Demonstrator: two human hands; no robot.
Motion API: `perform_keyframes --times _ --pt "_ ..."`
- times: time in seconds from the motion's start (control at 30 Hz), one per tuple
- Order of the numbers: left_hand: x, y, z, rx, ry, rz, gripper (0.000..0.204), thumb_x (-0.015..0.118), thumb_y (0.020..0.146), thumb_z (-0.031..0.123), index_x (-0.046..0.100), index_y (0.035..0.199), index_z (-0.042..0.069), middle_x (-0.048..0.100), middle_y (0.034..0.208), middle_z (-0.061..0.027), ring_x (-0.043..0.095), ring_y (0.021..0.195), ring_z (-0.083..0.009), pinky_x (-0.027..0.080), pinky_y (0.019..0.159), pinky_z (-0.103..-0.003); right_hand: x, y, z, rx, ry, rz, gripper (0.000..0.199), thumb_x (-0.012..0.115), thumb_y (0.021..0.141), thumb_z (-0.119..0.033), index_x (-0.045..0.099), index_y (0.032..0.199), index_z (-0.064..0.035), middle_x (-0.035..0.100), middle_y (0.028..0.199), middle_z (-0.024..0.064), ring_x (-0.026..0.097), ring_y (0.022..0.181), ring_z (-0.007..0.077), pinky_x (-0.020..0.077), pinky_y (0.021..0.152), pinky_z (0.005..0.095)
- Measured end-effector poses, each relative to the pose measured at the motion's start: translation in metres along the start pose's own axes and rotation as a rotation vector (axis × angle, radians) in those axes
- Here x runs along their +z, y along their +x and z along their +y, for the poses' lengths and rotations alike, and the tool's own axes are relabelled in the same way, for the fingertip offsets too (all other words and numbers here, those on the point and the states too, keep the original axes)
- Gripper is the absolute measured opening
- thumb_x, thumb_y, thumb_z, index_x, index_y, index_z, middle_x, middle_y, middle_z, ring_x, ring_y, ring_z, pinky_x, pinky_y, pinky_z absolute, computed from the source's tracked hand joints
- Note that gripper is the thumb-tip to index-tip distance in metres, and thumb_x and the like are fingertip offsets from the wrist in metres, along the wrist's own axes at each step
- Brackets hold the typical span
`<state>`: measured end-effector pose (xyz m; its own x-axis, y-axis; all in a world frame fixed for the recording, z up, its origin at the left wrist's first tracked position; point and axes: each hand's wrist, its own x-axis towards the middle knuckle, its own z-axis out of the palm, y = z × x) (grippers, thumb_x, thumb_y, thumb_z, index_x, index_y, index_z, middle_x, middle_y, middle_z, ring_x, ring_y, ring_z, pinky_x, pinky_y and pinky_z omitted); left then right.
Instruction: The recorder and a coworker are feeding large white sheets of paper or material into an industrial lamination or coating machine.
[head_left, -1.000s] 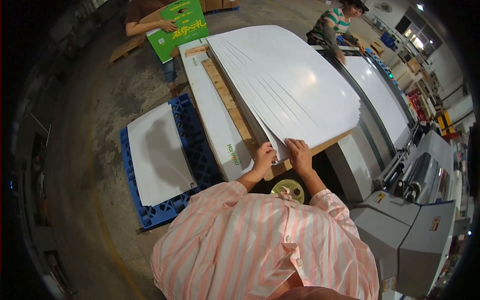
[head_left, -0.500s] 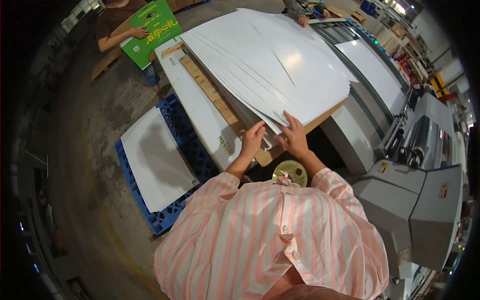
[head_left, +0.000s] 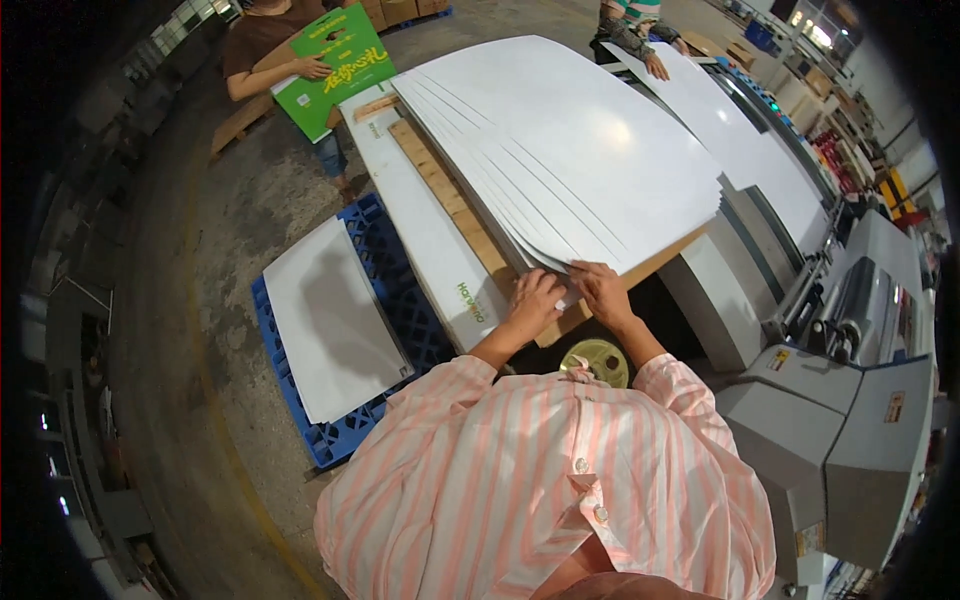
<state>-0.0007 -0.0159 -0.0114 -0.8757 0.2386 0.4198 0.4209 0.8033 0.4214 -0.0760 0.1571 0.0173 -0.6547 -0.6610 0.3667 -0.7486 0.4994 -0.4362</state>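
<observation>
A tall stack of large white sheets [head_left: 560,130] lies fanned on a board, its near corner at my hands. My left hand [head_left: 537,297] curls its fingers over the stack's near left edge. Just right of it, my right hand [head_left: 602,290] pinches the corner of the upper sheets, thumb below and fingers on top. The sheet edges bow up slightly between the two hands. How many sheets lie in each grip is hidden. At the far right, a co-worker's hand [head_left: 656,67] rests on a separate white sheet [head_left: 705,100] lying over the machine's feed table.
A blue plastic pallet [head_left: 375,235] at left carries a lower pile of white sheets [head_left: 330,315]. The grey machine [head_left: 790,410] with rollers stands close on my right. Another person at far left holds a green printed board [head_left: 335,75]. A yellow-green wheel [head_left: 595,362] sits below the stack.
My fingers, spread around the lifted corner before, have closed on the sheet edges, and the corner lies lower. At far right, a sheet has moved from the stack toward the machine. The view has shifted slightly.
</observation>
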Motion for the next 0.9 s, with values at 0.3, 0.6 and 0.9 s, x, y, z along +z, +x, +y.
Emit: perform_keyframes --times 0.3,0.6,0.9 --pt "-0.032 0.006 0.019 -0.246 -0.010 -0.149 0.040 0.068 0.072 0.026 0.059 0.107 0.007 0.056 0.099 -0.0120 0.051 0.101 -0.0290 0.043 0.081 -0.041 -0.017 0.013 -0.007 -0.139 -0.272 0.032 0.040 0.057 0.073 -0.005 0.057 0.113 -0.0100 0.053 0.121 0.0085 0.053 0.099 0.0281 0.0431 0.083 0.0384" --pt "0.000 0.013 0.027 -0.645 -1.307 0.459 0.068 0.057 0.085 0.012 0.014 0.137 0.001 0.057 0.080 -0.0076 0.059 0.076 -0.0158 0.051 0.068 -0.028 -0.030 0.023 -0.022 -0.032 -0.301 -0.110 0.022 0.058 0.072 -0.012 0.067 0.092 -0.0100 0.048 0.125 0.0110 0.053 0.097 0.0277 0.0457 0.078 0.0366" --pt "0.006 0.015 0.000 -0.756 -1.913 0.400 0.026 0.050 0.090 0.014 0.048 0.110 -0.002 0.057 0.100 -0.0130 0.061 0.080 -0.0231 0.053 0.073 -0.038 -0.026 0.036 -0.052 0.282 -0.209 -0.102 0.030 0.054 0.081 -0.033 0.069 0.086 -0.0078 0.057 0.114 0.0107 0.052 0.101 0.0294 0.0414 0.081 0.0443"
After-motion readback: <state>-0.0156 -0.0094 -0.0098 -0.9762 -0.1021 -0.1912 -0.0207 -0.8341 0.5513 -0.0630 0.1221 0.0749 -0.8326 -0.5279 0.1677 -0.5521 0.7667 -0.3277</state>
